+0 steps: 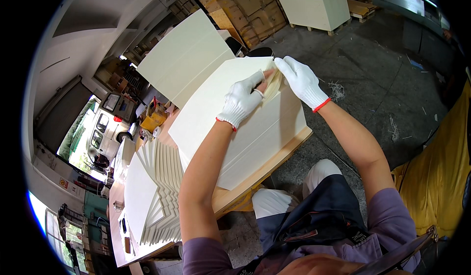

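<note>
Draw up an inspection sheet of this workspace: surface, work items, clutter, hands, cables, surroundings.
Surface: wooden table, largely covered by stacks.
Work items: stack of pale sheets, some edges splayed at the far right corner; second stack fanned stepwise at left.
Clutter: yellow bag-like item toward the far left; tangled strands on the floor.
Hands: left hand, gloved, some fingers bare, at the splayed edges; right hand, gloved, at the same corner; firmness of grip unclear.
Cables: nothing seen for certain.
Surroundings: pale block on a pallet; parked vehicle; yellow cover at right.
</note>
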`<move>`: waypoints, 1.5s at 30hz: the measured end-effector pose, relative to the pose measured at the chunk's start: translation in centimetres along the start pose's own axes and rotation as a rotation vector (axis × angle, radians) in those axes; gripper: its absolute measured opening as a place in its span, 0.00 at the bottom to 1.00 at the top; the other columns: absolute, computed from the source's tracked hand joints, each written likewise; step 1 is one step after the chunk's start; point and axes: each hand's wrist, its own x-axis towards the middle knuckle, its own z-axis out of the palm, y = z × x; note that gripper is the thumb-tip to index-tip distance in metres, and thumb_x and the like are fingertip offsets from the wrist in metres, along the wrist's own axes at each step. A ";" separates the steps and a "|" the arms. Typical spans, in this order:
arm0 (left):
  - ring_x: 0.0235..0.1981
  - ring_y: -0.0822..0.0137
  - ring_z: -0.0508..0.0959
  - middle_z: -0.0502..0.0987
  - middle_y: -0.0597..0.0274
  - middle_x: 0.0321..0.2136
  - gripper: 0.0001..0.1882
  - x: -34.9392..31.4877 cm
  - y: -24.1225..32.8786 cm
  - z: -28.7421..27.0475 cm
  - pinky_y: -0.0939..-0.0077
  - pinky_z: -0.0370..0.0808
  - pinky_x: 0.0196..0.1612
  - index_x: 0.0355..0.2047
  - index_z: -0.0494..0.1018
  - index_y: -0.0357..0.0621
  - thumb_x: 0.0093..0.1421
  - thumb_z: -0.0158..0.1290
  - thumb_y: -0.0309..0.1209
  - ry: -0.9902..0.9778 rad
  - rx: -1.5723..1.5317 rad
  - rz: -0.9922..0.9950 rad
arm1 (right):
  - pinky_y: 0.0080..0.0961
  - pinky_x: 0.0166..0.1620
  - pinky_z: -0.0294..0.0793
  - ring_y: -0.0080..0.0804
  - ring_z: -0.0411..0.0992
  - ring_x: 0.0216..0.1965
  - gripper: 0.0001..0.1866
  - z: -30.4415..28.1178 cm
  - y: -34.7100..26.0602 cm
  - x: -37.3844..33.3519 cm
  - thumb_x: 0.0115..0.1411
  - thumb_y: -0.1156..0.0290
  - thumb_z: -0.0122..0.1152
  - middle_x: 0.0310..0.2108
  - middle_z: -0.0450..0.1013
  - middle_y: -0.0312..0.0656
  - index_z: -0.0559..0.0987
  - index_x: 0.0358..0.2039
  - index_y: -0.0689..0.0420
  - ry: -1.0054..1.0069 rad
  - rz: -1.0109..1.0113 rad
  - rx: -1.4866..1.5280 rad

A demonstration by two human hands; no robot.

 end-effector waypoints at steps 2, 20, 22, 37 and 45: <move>0.38 0.63 0.82 0.84 0.56 0.38 0.17 0.0 -0.2 0.1 0.68 0.77 0.48 0.58 0.80 0.55 0.72 0.52 0.36 0.016 0.008 0.011 | 0.47 0.41 0.73 0.58 0.77 0.38 0.31 0.0 0.1 0.1 0.76 0.40 0.38 0.31 0.77 0.52 0.76 0.38 0.56 -0.017 0.005 -0.013; 0.49 0.56 0.85 0.85 0.52 0.47 0.26 -0.5 0.1 0.4 0.64 0.78 0.56 0.61 0.77 0.57 0.62 0.58 0.27 0.018 0.155 0.169 | 0.48 0.41 0.71 0.59 0.75 0.37 0.31 0.0 0.4 0.2 0.75 0.39 0.39 0.31 0.75 0.54 0.75 0.38 0.56 -0.013 0.012 -0.020; 0.52 0.56 0.84 0.84 0.51 0.50 0.28 -0.4 -0.2 0.8 0.65 0.77 0.58 0.63 0.76 0.55 0.62 0.56 0.24 0.037 0.137 0.188 | 0.48 0.40 0.70 0.58 0.75 0.36 0.31 -0.2 0.5 0.1 0.75 0.39 0.39 0.30 0.74 0.54 0.74 0.37 0.56 -0.018 0.006 -0.008; 0.52 0.52 0.84 0.85 0.50 0.51 0.23 0.9 1.0 0.8 0.62 0.78 0.55 0.60 0.77 0.51 0.65 0.54 0.30 0.027 0.209 -0.003 | 0.45 0.37 0.70 0.52 0.75 0.32 0.23 -0.1 1.5 -0.5 0.75 0.46 0.49 0.26 0.74 0.49 0.73 0.36 0.55 0.020 -0.074 0.062; 0.46 0.55 0.85 0.86 0.51 0.47 0.23 1.0 0.7 1.0 0.63 0.79 0.51 0.60 0.78 0.56 0.64 0.62 0.42 -0.036 0.010 -0.067 | 0.46 0.37 0.70 0.54 0.75 0.33 0.22 0.1 1.6 -0.5 0.75 0.47 0.49 0.27 0.73 0.50 0.73 0.37 0.55 0.042 -0.031 0.075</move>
